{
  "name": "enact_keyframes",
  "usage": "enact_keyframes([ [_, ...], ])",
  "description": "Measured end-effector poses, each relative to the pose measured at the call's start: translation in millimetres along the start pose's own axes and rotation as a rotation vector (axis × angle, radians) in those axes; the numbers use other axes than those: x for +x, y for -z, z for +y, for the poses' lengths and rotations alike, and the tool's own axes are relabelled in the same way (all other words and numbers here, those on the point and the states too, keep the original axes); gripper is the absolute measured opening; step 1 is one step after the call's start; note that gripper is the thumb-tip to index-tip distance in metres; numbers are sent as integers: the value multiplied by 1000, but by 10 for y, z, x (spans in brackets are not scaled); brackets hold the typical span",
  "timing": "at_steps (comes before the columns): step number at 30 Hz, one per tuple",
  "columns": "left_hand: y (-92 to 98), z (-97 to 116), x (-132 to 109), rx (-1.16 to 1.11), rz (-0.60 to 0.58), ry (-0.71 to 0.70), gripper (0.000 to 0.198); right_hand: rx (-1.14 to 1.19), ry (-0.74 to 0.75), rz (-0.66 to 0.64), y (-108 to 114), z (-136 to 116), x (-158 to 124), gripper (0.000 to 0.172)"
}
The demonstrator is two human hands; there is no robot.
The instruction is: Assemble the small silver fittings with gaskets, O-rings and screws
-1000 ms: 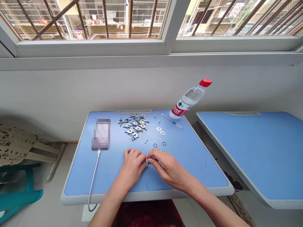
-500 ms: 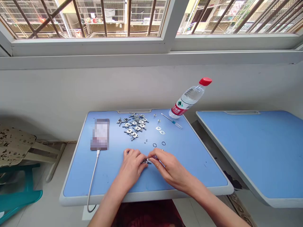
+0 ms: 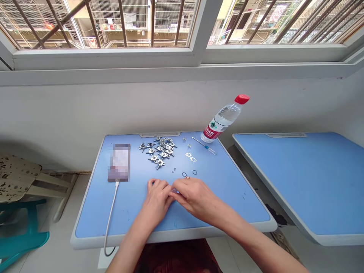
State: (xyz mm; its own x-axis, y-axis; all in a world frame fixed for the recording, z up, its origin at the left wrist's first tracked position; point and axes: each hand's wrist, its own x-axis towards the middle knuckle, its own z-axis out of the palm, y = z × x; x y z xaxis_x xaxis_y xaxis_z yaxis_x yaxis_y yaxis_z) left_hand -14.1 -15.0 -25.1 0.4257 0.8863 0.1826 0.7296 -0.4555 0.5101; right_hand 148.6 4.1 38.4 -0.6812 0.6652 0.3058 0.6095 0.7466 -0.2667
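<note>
My left hand [image 3: 157,198] rests on the blue table, fingers curled round a small metal part that is now mostly hidden. My right hand [image 3: 191,195] meets it at the fingertips, pinching something small and clear or shiny that I cannot make out. Just beyond the hands lie two dark rings [image 3: 195,172] and some tiny pieces [image 3: 174,169]. Farther back is a pile of silvery metal parts with stems [image 3: 163,148]. Two flat oval plates [image 3: 193,159] lie to the right of the pile, near a thin screwdriver-like tool [image 3: 204,145].
A phone [image 3: 120,163] with a white cable [image 3: 111,220] lies at the left of the table [image 3: 96,212]. A water bottle [image 3: 222,120] stands at the back right. Another blue table [image 3: 301,182] is to the right, a teal stool [image 3: 27,235] to the left.
My right hand has moved slightly left and closer over my left fingers, covering the metal part that showed between them before. The whole view has shifted a little.
</note>
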Motion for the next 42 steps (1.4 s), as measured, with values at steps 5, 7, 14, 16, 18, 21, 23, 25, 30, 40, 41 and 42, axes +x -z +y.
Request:
enact_keyframes([
  [5,8,13,0,-23,11,15,17,-20,-54,24,-53,-13,52,35],
  [7,9,11,-1,-18,17,10,18,-54,-41,22,-61,-14,51,34],
  [14,-6,-3,8,-6,39,-14,19,-213,-41,20,-100,-12,85,42],
  [16,0,3,14,-12,39,-11,18,-260,-96,-11,-84,-31,110,45],
  [18,11,11,17,-14,27,0,18,-273,-131,-69,-42,-58,133,42],
  [21,25,17,14,-34,19,1,16,-160,-145,-177,39,-89,150,27],
  [23,24,14,8,-57,34,-5,15,-43,-118,-236,76,-91,148,20],
  [25,12,6,2,-61,48,-5,15,18,-91,-274,99,-82,140,20],
  [30,-24,-15,-2,-26,34,-2,19,13,-46,-371,221,-80,138,23],
  [40,21,-2,15,-78,-5,4,17,38,-43,-426,185,-37,177,23],
  [41,18,-5,14,-86,-5,4,19,40,-40,-399,136,-36,164,23],
  [42,11,-7,14,-88,0,5,20,41,-42,-365,87,-39,148,22],
])
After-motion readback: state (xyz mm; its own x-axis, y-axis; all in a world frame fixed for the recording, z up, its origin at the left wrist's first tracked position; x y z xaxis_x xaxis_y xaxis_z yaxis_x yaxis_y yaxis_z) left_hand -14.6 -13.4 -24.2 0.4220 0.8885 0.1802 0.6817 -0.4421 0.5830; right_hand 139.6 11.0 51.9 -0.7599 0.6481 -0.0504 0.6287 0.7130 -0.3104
